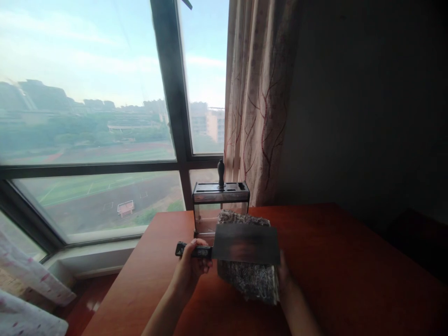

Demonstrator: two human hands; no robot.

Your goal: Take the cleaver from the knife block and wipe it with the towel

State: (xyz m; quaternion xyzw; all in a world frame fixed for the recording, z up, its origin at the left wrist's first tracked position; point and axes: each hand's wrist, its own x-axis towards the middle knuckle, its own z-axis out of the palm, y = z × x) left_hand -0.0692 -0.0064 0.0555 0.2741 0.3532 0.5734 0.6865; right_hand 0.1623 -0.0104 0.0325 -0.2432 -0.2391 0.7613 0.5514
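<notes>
Cleaver [246,243], broad and rectangular with a dull grey blade and a dark handle, is what I hold flat-side toward me above the near middle of the table [350,261]. My left hand [192,266] is closed around the handle, blade pointing right. My right hand [284,275] sits behind the blade's right end, against a speckled grey cloth [250,280] that hangs under and behind the blade; I cannot tell whether those fingers are curled or loose.

The reddish wooden table runs wide and bare to the right and near side; its left edge slants down toward me, just left of my left forearm. Beyond it are a window [87,140] and a patterned curtain [259,93].

At the far edge, just behind the cloth, stands a clear-sided knife block [220,205] with a slotted dark top. One dark handle [220,173] sticks upright from a slot; the other slots look vacant.
</notes>
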